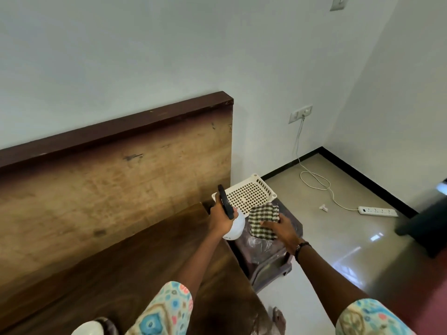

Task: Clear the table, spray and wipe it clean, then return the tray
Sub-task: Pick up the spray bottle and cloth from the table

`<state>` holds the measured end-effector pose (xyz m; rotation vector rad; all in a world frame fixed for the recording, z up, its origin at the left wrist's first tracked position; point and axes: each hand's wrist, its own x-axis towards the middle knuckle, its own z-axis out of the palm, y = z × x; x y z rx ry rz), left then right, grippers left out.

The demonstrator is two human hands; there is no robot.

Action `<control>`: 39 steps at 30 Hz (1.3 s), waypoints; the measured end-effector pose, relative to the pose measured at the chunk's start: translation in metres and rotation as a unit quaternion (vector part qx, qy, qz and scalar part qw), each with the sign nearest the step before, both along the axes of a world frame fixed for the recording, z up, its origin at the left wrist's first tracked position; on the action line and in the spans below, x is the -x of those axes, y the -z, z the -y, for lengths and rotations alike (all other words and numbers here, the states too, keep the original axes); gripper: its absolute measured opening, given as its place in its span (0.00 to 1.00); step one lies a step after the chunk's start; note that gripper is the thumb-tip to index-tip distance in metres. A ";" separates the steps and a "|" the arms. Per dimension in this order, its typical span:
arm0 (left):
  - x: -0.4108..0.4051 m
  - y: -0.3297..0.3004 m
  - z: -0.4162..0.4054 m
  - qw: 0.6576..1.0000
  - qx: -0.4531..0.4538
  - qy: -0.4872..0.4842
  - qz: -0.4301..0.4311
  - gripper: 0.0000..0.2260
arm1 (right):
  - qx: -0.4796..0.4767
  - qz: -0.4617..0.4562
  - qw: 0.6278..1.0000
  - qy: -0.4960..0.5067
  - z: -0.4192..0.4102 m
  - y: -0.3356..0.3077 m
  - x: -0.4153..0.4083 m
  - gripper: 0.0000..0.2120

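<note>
My left hand [219, 217] grips a white spray bottle [235, 226] with a black trigger head, held over the right end of the dark wooden table [135, 269]. My right hand [281, 229] holds a green-and-white checked cloth [262, 220] above a plastic-wrapped brown stool [268, 257] beside the table. A cream perforated tray [249, 195] rests on the stool just beyond both hands, against the wall.
A tall wooden back panel [108, 184] rises behind the table. A white round object [88, 328] sits at the table's near edge. On the tiled floor lie a white power strip [377, 211] with its cable, and a dark piece of furniture [425, 228] at the right.
</note>
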<state>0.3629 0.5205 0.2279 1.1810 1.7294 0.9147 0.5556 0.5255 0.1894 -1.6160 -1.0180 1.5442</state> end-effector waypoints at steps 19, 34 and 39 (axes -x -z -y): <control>-0.069 0.179 -0.217 0.984 0.046 -0.174 -0.012 0.10 | 0.093 0.055 0.992 -0.071 -0.249 0.158 -0.071 0.23; -0.066 0.184 -0.200 0.986 0.078 -0.150 -0.017 0.38 | 0.061 0.058 0.984 -0.156 -0.280 0.168 -0.052 0.19; -0.062 0.197 -0.182 0.990 0.083 -0.115 -0.009 0.39 | 0.057 0.045 0.964 -0.255 -0.284 0.160 -0.054 0.29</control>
